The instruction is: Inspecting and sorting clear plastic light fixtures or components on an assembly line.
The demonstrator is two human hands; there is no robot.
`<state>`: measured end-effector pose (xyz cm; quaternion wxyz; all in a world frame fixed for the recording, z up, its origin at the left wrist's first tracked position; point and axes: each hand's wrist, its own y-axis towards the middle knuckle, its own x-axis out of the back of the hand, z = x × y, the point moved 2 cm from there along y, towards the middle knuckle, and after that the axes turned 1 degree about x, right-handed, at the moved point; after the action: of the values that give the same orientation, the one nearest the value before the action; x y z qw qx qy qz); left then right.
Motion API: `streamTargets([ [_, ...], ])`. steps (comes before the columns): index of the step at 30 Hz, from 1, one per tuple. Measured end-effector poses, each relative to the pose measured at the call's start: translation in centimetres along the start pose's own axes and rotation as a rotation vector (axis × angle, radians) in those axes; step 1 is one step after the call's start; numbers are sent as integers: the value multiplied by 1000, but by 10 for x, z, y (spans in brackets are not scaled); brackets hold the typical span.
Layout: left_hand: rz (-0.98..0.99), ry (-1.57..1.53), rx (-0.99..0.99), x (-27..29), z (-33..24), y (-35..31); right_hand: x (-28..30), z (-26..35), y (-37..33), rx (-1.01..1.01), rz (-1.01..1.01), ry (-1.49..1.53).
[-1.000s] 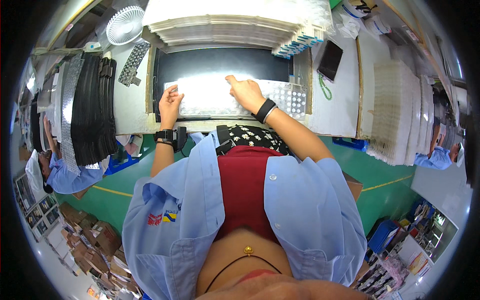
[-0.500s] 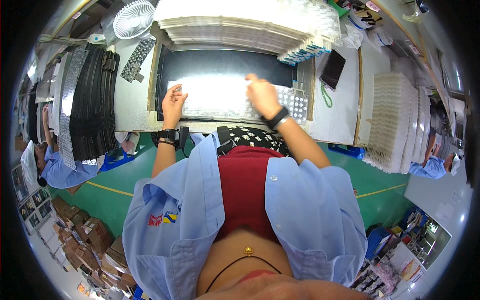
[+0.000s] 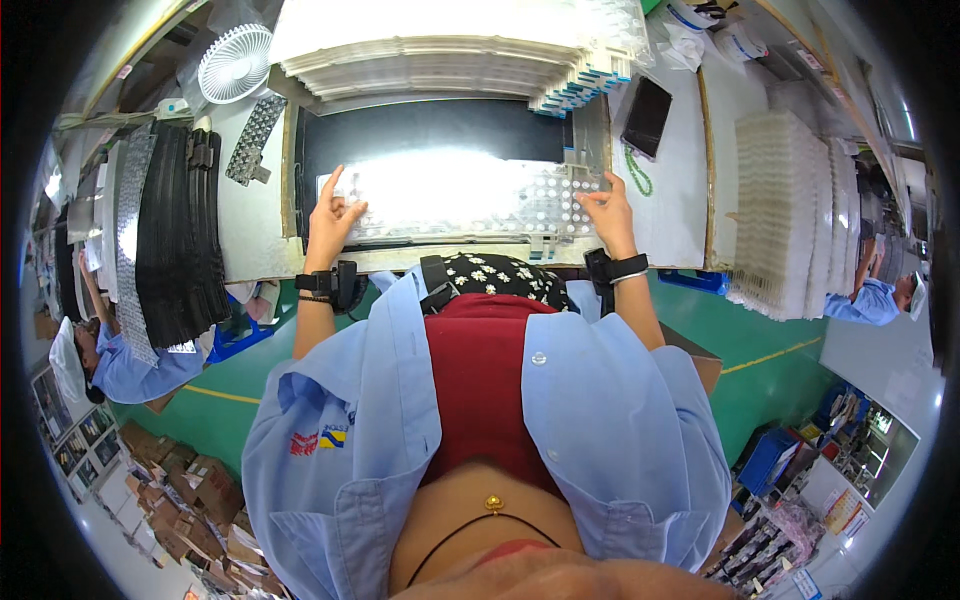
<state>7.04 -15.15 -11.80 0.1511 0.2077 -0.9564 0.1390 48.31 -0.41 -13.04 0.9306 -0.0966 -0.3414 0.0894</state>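
A long, pale clear-plastic sheet [image 3: 520, 212] with rows of round white spots lies across the near half of a black board [image 3: 420, 130]; strong glare washes out its middle. At its left end, my left hand [image 3: 332, 222] has the edge between thumb and fingers. My right hand [image 3: 612, 215] pinches the opposite end in the same way, thumb over the spotted surface. Both hands wear dark bands at the wrist. Fingertips beneath the sheet are hidden.
Behind the board rises a stack of white trays [image 3: 420, 65] with blue-tipped ends. A dark phone [image 3: 647, 118] and green beaded loop [image 3: 638, 170] lie right; a white fan [image 3: 235, 63] and perforated strip [image 3: 255, 140] left. Black panels [image 3: 180, 220] and white panels [image 3: 780, 220] flank me.
My right hand has moved from above the sheet to its right end and taken hold there. My left hand has settled around the left end. The view has shifted slightly.
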Motion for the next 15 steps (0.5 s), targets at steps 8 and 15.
streamTargets([
  [8,-20,-49,136,-6,28,-4,11,-54,16,-228,112,71],
  [15,79,61,55,-4,11,3,4,-74,25,5,63,-89],
])
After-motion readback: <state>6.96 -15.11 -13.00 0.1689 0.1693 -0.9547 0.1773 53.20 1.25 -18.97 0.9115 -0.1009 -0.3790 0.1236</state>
